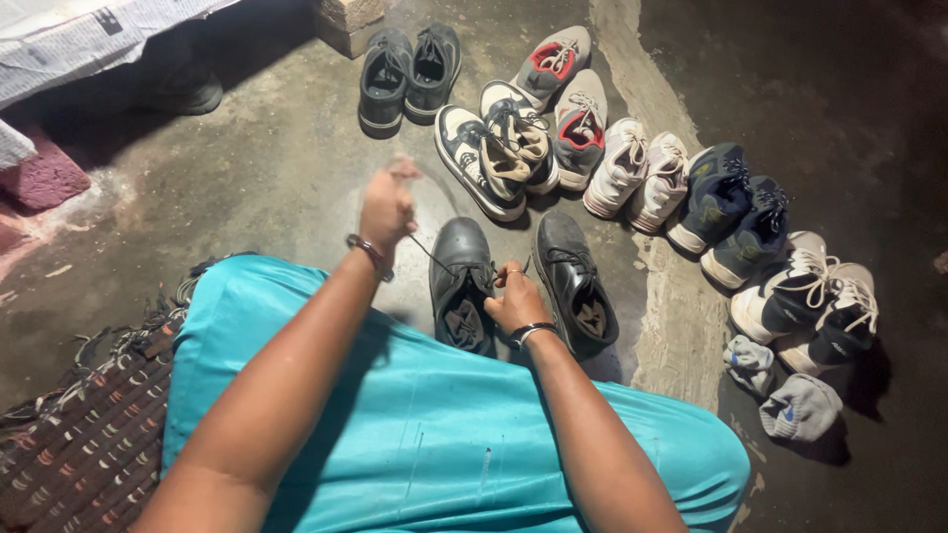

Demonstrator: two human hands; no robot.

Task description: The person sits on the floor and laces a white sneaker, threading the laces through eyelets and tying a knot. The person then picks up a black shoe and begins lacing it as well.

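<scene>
Two black lace-up shoes stand side by side on the concrete floor in front of my knees. My left hand (pixel 387 205) is raised and pinches the end of a black shoelace (pixel 433 254), pulled taut out of the left black shoe (pixel 462 281). My right hand (pixel 515 301) rests on that shoe's lacing by the tongue, fingers closed on the lace there. The right black shoe (pixel 575 281) lies untouched beside it. Both wrists wear bracelets. Turquoise cloth (pixel 434 424) covers my lap.
Several pairs of sneakers line the floor in an arc: dark grey (pixel 407 74), beige-and-navy (pixel 489 148), grey-and-red (pixel 568 99), white (pixel 637 170), navy (pixel 733 212), white-and-black (pixel 815 301). Balled socks (pixel 785 395) lie at right. A woven mat (pixel 84 444) is at left, newspaper (pixel 69 39) at top left.
</scene>
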